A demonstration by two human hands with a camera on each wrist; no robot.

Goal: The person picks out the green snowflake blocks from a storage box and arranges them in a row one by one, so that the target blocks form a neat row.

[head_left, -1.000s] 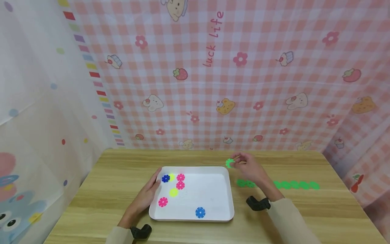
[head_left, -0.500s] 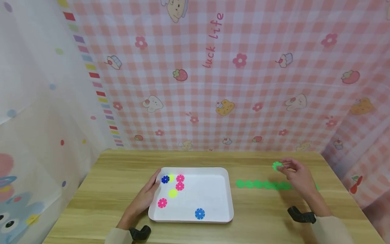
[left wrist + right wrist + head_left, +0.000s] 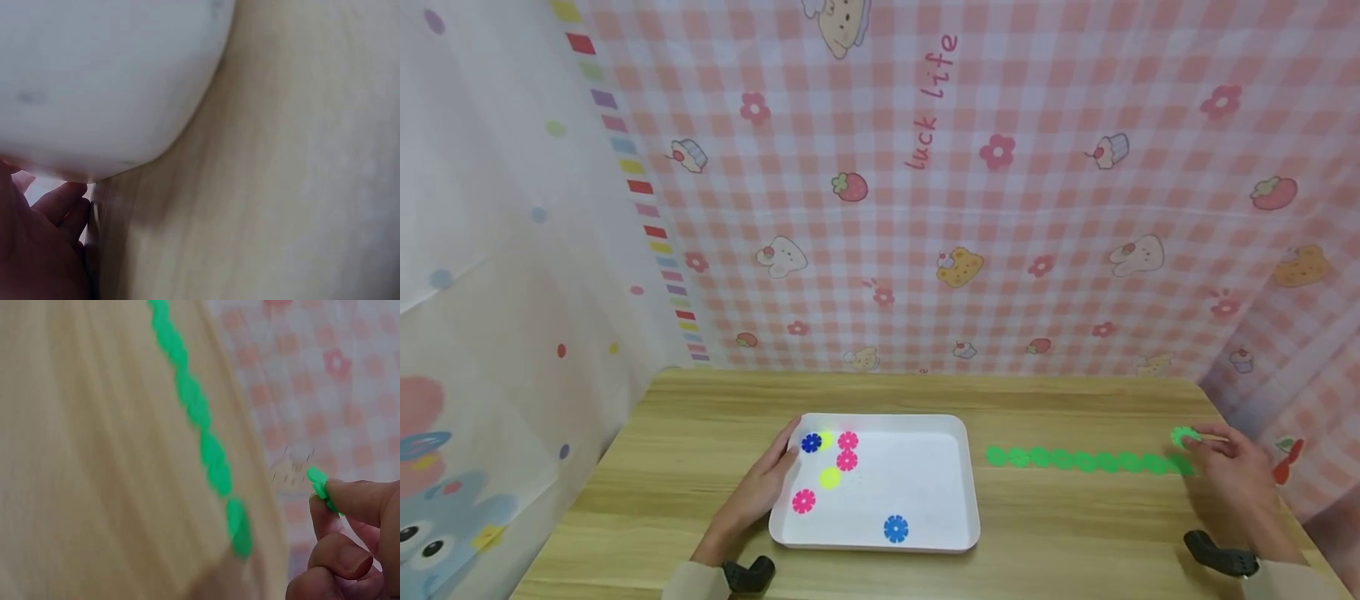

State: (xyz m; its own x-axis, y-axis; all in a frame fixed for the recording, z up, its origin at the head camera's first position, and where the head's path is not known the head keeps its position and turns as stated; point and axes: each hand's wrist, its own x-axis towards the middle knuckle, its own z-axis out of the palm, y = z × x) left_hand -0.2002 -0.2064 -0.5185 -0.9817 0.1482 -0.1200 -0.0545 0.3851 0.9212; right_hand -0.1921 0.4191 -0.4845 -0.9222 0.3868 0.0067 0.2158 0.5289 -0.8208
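Note:
My right hand (image 3: 1238, 473) pinches a green notched plastic disc (image 3: 1183, 436) between thumb and fingers, above the right end of a row of green discs (image 3: 1084, 462). In the right wrist view the held disc (image 3: 319, 483) is seen nearly edge-on, apart from the row (image 3: 215, 465) on the table. My left hand (image 3: 758, 487) holds the left side of a white rectangular tray (image 3: 925, 487), thumb at the rim. The left wrist view shows its fingers (image 3: 59, 203) at the tray's edge.
Inside the tray lie several notched discs: pink (image 3: 803, 501), yellow (image 3: 830, 477), dark blue (image 3: 811, 442) and lighter blue (image 3: 896, 528). Tray and row stand on a wooden table (image 3: 1060, 533). A pink checked curtain (image 3: 880, 208) hangs behind its far edge.
My right hand has carried the green disc rightward from near the tray's far corner, past the row, and down toward its right end. The left hand has stayed at the tray.

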